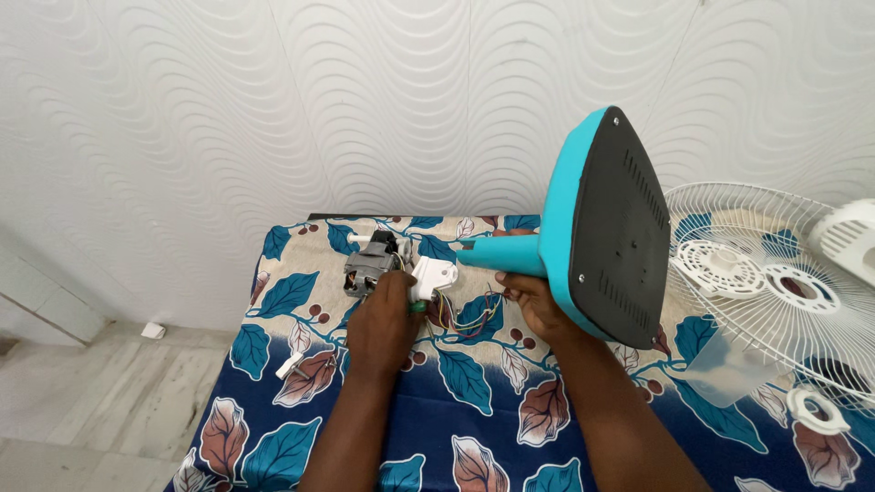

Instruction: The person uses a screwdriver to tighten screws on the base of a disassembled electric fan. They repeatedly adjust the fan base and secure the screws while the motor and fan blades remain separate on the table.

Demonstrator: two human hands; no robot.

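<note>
My right hand (538, 305) grips the turquoise neck of a fan stand (510, 256), holding it tilted so its black underside base (622, 228) faces me. My left hand (383, 323) is closed around a green-handled tool (416, 307) and presses near a white plastic bracket (434, 273) at the neck's end. Coloured wires (465, 319) trail from the bracket between my hands. A grey fan motor (369, 264) lies just beyond my left hand.
A table with a blue leaf-patterned cloth (474, 437) holds everything. A white wire fan guard (775, 282) lies at the right with a white hub cap (811, 407) and a clear blade (729, 364). A small white part (290, 367) lies left. A textured white wall stands behind.
</note>
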